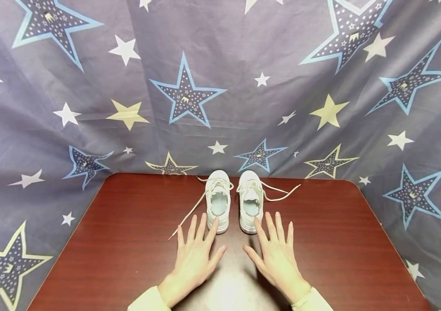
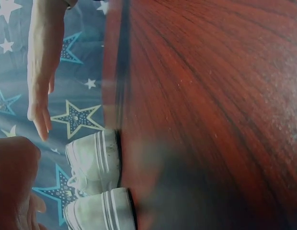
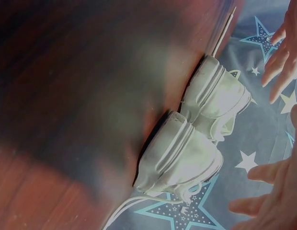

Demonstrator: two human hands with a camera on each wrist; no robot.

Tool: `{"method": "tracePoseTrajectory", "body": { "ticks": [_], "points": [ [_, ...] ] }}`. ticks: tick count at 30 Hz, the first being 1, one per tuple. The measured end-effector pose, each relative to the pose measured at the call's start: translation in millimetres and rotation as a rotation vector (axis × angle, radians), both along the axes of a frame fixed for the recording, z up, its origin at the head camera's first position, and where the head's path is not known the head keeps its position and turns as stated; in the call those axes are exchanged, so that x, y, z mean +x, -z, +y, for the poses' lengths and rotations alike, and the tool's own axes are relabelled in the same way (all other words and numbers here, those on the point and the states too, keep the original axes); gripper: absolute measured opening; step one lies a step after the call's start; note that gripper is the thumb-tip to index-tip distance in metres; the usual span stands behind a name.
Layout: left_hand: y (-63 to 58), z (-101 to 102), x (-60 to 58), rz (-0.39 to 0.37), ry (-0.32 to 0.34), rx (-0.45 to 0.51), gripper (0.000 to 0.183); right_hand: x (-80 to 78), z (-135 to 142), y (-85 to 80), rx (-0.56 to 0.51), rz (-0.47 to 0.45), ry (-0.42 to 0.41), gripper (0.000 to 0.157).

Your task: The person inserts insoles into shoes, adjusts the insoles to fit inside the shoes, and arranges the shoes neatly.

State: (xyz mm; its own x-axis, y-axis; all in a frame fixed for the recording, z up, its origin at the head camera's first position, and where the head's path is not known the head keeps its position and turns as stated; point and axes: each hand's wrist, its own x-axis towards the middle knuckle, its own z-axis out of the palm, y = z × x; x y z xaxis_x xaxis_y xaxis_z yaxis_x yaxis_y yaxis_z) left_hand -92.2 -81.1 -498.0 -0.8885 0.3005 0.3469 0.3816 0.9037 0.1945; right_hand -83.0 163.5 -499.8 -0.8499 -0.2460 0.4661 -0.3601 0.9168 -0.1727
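Two white lace-up sneakers stand side by side on the table, toes toward the curtain and heels toward me. The left sneaker (image 1: 217,203) has one loose lace trailing down to the left; loose laces of the right sneaker (image 1: 250,203) spread to the right. My left hand (image 1: 193,259) is held palm down with fingers spread, nearest the left sneaker's heel. Mirroring it, my right hand (image 1: 278,261) has its fingers spread by the other heel. Both wrist views show the hands raised above the tabletop, apart from the sneakers and holding nothing.
The reddish-brown wooden table (image 1: 138,211) has rounded far corners. A grey curtain (image 1: 239,116) printed with stars hangs behind it and along both sides. The sneakers' toes are close to the table's far edge.
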Motion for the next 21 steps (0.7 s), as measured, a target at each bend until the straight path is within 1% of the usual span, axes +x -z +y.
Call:
{"method": "tracePoseTrajectory", "body": {
  "ticks": [4,7,10,13,15,17,19,21],
  "points": [
    [1.2,0.6,-0.2,0.006,0.004,0.000,0.072,0.0,-1.2,1.0,0.002,0.005,0.000,0.086],
    [3.4,0.4,-2.6,-0.008,0.012,0.014,0.072,-1.4,-1.0,1.8,-0.023,0.011,0.001,0.077],
    [7.1,-0.7,-8.7,-0.045,0.027,0.093,0.074,-7.5,1.0,3.9,-0.103,0.000,-0.001,0.065],
    [10.4,-2.5,-19.3,-0.067,0.038,0.227,0.076,-20.9,4.9,7.5,-0.202,-0.023,-0.004,0.058],
    [12.7,-3.5,-27.9,-0.074,0.043,0.308,0.078,-31.5,8.6,11.6,-0.266,-0.066,0.003,0.056],
    [14.5,-4.3,-36.4,-0.094,0.034,0.368,0.080,-40.8,12.4,15.6,-0.332,-0.135,0.013,0.058],
    [15.8,-4.6,-44.3,-0.145,0.012,0.410,0.082,-48.9,15.4,19.7,-0.389,-0.212,0.027,0.063],
    [16.7,-5.3,-52.3,-0.200,-0.010,0.451,0.087,-56.6,17.5,23.1,-0.423,-0.262,0.022,0.069]
  ]
}}
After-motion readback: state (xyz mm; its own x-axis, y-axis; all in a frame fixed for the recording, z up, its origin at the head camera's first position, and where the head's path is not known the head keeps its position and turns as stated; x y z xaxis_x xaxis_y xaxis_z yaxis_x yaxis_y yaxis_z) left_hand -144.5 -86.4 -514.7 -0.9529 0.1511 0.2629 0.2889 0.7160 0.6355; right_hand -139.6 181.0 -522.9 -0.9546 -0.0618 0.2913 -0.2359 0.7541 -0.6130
